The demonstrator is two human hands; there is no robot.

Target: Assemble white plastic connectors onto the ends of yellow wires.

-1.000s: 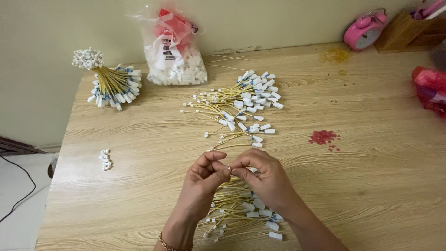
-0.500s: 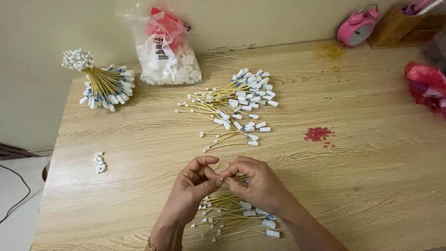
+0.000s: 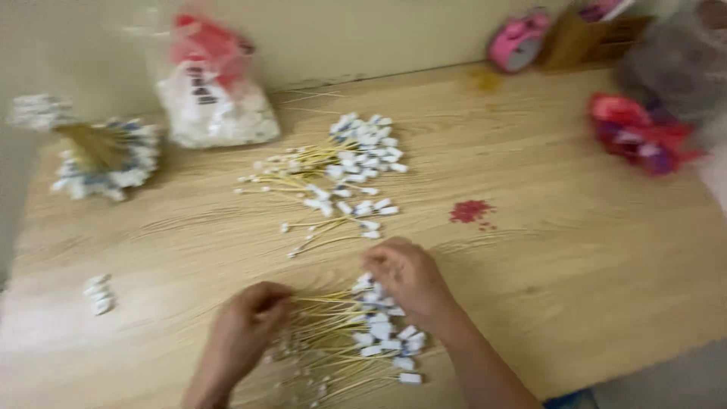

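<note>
The view is blurred by motion. A loose pile of thin yellow sticks with white tagged ends lies at the near edge of the wooden table. My left hand rests on the pile's left end, fingers curled down. My right hand lies knuckles-up over the white tags at the pile's upper right. The hands are apart. The blur hides whether either one pinches a stick.
A second pile of tagged sticks lies mid-table, with a tied bundle at the far left. A plastic bag of white pieces, a pink clock, a red bundle, a red stain and loose white bits are around.
My hands, held together above the pile pinching at one stick, have parted and dropped onto the pile. The camera has swung, blurring the view.
</note>
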